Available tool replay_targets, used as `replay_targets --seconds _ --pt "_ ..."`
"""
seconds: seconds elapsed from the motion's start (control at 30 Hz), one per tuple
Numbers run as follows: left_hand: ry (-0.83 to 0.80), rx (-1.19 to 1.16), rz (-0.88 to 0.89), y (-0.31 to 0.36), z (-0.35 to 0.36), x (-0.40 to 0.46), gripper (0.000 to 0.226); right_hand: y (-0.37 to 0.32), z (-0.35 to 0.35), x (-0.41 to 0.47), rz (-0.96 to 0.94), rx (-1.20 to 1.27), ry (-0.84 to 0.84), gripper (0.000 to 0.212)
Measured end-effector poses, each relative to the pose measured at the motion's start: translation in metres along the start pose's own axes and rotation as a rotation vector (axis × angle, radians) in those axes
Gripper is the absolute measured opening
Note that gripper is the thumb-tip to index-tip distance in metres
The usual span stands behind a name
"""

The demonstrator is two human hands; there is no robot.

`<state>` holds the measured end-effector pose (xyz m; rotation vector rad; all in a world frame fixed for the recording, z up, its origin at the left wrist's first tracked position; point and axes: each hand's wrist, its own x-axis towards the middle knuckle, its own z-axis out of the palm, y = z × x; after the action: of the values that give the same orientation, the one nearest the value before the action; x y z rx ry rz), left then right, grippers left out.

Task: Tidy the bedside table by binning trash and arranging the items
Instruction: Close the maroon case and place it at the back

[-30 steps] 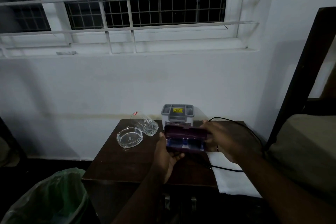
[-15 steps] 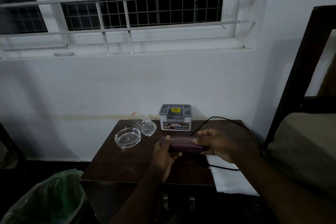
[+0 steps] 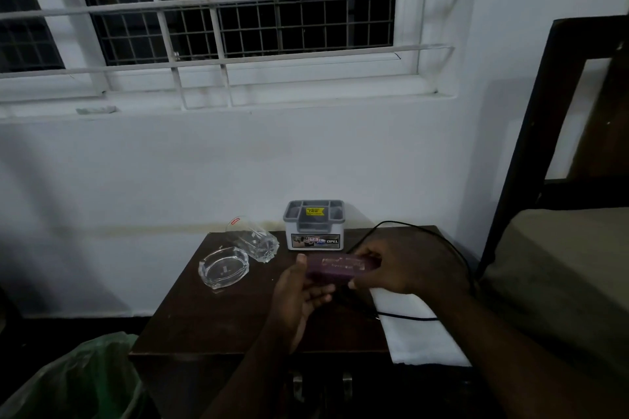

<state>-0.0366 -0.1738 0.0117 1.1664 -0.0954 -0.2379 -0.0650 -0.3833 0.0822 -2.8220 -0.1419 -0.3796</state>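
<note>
Head view: one camera, looking down on the counter (image 3: 211, 323).
Case: closed purple spectacle case (image 3: 338, 268), held above the counter's middle, just in front of the grey organiser (image 3: 315, 226) at the back edge.
Left hand (image 3: 299, 296): fingers curled under the case's left end, thumb up against it.
Right hand (image 3: 405, 270): fingers clamped on the right end.
Handling: likely light, rigid, smooth; best gripped by both ends.
Nearby: tipped glass (image 3: 253, 241) and glass ashtray (image 3: 223, 267), back-left corner, fragile.
</note>
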Motion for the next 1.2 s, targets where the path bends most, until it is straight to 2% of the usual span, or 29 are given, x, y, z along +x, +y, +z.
replay_targets --seconds 0.07,0.13,0.23,0.3,0.4,0.6,0.83,0.97,1.03,1.1,1.17,1.2 --pt "0.013 -0.034 -0.018 0.001 0.001 0.001 0.055 0.019 -0.002 0.000 0.110 -0.003 0.104 0.058" --pt "0.033 -0.053 -0.027 0.001 0.003 0.002 0.051 0.039 0.000 -0.001 0.322 0.105 0.153 0.059" --pt "0.035 -0.050 -0.025 0.002 0.005 0.001 0.044 0.061 0.006 0.000 0.597 0.146 0.183 0.073" --pt "0.033 -0.039 -0.027 0.001 0.004 0.001 0.040 0.071 0.013 0.003 0.694 0.095 0.199 0.088" --pt "0.041 -0.020 -0.027 0.001 0.003 0.001 0.040 0.077 0.020 0.010 0.807 0.048 0.242 0.089" --pt "0.050 -0.006 -0.032 0.000 0.005 0.002 0.037 0.082 0.031 0.018 0.854 0.021 0.329 0.080" --pt "0.065 -0.009 -0.035 0.000 0.006 0.002 0.034 0.092 0.036 0.015 0.871 0.003 0.297 0.077" --pt "0.097 0.045 -0.016 0.000 0.009 0.002 0.026 0.093 0.037 0.015 0.879 0.006 0.301 0.085" --pt "0.150 0.203 0.063 -0.003 0.010 -0.003 0.016 0.091 0.033 0.012 0.921 0.010 0.369 0.089" --pt "0.200 0.582 0.305 -0.010 0.011 -0.009 0.007 0.096 0.026 0.008 0.992 0.030 0.431 0.082" --pt "0.161 1.035 0.540 -0.021 0.014 -0.014 0.008 0.105 0.019 0.002 1.066 0.020 0.371 0.066" --pt "0.143 1.198 0.555 -0.024 0.017 -0.016 0.010 0.110 0.017 -0.001 1.095 0.007 0.301 0.059"
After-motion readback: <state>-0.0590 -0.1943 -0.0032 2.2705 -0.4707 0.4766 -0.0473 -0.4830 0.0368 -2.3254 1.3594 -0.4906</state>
